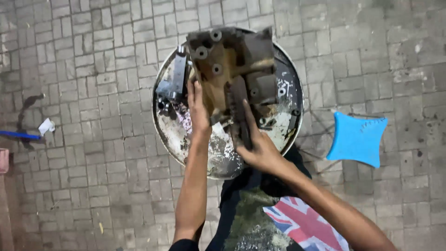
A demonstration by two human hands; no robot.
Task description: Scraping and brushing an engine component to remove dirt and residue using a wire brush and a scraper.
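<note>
Here, a rusty metal casting [230, 69] is gripped at its near edge by the left hand [197, 109] and the right hand [258, 144], on the round drum top [288, 74]. If it is tipped toward the hands, fingers could be pinched or loose parts [174, 83] beyond the left hand knocked off.

floor: grey paving bricks [93, 93] | blue stool [357, 138] at right | light: dim, artificial

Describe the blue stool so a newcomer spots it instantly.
Find the round metal drum top at the centre of the paved ground. Just right of it stands the stool, with a bright blue, square, concave-edged seat; nothing else nearby is that colour or shape.
</note>
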